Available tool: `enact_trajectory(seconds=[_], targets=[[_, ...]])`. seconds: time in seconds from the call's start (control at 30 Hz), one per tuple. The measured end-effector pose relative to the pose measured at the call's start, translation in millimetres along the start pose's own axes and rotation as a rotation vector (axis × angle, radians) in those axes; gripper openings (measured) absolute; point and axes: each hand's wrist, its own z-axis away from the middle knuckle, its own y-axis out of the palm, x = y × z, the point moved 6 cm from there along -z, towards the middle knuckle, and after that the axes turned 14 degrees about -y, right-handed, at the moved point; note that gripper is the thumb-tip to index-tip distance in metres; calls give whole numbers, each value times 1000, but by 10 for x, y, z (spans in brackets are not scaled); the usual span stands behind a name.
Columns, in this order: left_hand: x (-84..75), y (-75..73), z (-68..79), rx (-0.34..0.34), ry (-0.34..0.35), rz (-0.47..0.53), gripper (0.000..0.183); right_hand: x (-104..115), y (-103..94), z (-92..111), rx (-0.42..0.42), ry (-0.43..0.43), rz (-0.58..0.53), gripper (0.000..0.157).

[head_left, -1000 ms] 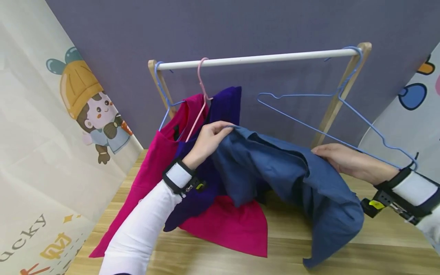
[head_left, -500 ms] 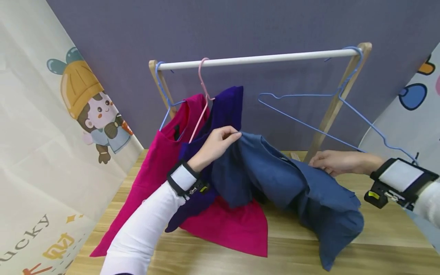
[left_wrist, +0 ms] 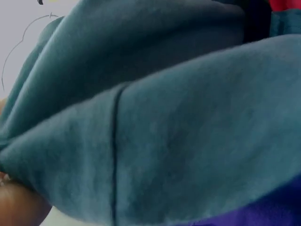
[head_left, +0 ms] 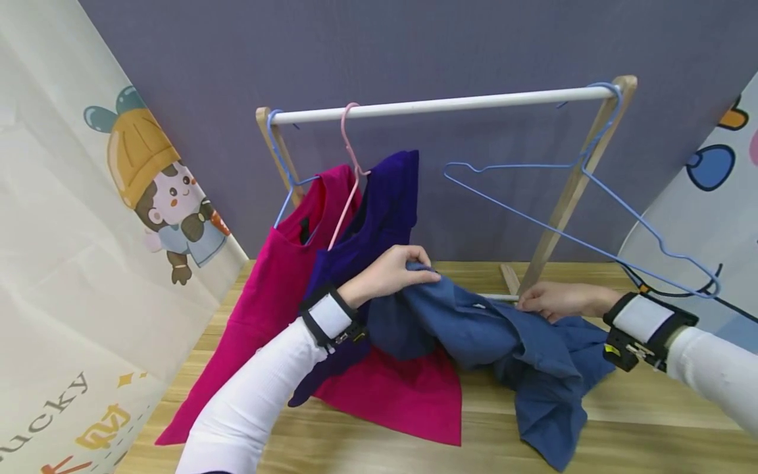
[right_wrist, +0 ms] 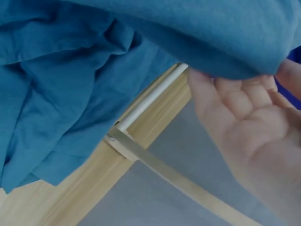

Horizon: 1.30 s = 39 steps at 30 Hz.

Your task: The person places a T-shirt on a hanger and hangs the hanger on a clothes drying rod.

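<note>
A slate-blue shirt [head_left: 474, 329] droops between both hands, its lower folds lying on the wooden table. My left hand [head_left: 398, 271] pinches its upper left part between thumb and fingers. At the shirt's upper right edge, my right hand [head_left: 559, 301] pinches the cloth; the right wrist view shows the fingers [right_wrist: 240, 101] behind the fabric. A small pale label shows between the hands. Most of the left wrist view is filled by the shirt's seamed cloth [left_wrist: 188, 136], with only a bit of a finger visible. Above the right hand hangs a bare blue hanger [head_left: 515, 212].
A small rack with a white rail [head_left: 450, 104] and wooden legs [head_left: 568, 197] stands at the back. On its left hang a magenta shirt [head_left: 260, 303] on a blue hanger and a purple shirt [head_left: 387, 197] with a pink hanger [head_left: 349, 151]. The wooden table [head_left: 367, 447] lies beneath.
Both hands have moved down, lowering the blue shirt toward the table. The left hand has also shifted right, and the right hand slightly left. The hanging garments stay nearly still.
</note>
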Motion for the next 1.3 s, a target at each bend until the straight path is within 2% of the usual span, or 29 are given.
enact_trajectory(seconds=[0.13,0.23,0.4,0.5,0.6,0.67,0.77,0.83,0.9,1.0,1.13,1.3], targets=[[22,59,4,98,-32,-60,17,-55,8,-10,-3,-1,27,22],[46,83,4,130,-43,-119,14,-93,16,-24,-13,-4,41,21],[77,76,-13,76,-33,-166,12,-58,-8,-43,-84,-53,59,21],[82,84,-23,55,-17,-161,10,69,-82,-14,-181,-111,142,21],[80,101,-27,57,-8,-157,10,321,-211,92,-338,-184,357,18],[78,105,-24,60,-5,-159,10,541,-312,208,-477,-223,540,16],[74,106,-22,67,-1,-151,11,871,-464,435,-728,-260,780,14],[71,107,-16,78,2,-138,11,1041,-555,603,-892,-274,895,16],[74,112,-13,90,5,-122,12,1139,-645,760,-1031,-264,951,20],[77,114,-5,97,12,-111,12,1141,-769,936,-1135,-185,967,27],[75,96,11,88,21,-112,10,1004,-889,1025,-1124,-89,916,33],[84,88,27,89,22,-97,11,857,-926,1038,-1129,-118,829,29]])
